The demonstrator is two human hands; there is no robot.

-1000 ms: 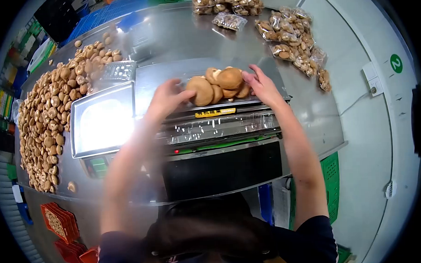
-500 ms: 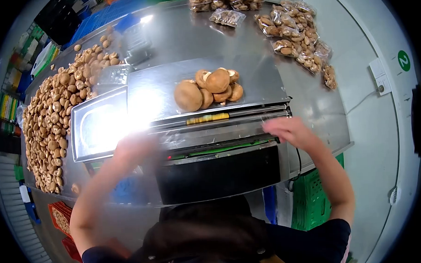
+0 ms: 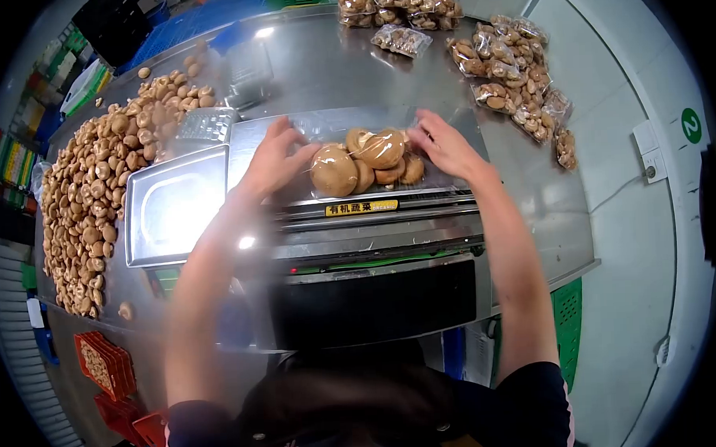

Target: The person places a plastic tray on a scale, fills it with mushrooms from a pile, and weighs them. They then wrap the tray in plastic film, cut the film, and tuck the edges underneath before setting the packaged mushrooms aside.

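A clump of brown mushrooms (image 3: 370, 155) sits on the steel plate of the wrapping machine, with clear plastic film (image 3: 430, 179) stretched over the caps and shining on them. My left hand (image 3: 274, 159) is at the left side of the clump, fingers curled on the film's edge. On the right side, my right hand (image 3: 448, 148) grips the film near its far corner, fingertips bent inward. A yellow label with Chinese characters (image 3: 362, 208) lies on the film just in front of the mushrooms. The tray under the mushrooms, if any, is hard to make out.
A large heap of loose mushrooms (image 3: 97, 193) covers the table's left. Beside the machine lies a shiny metal tray (image 3: 141, 219), with clear plastic trays (image 3: 206, 125) behind it. Wrapped mushroom packs (image 3: 510, 68) are piled at back right. Red crates (image 3: 105, 365) stand below on the left.
Both hands have moved from the machine's front rollers up and forward to either side of the mushrooms. The film and its yellow label have been drawn forward, and film now covers the mushrooms.
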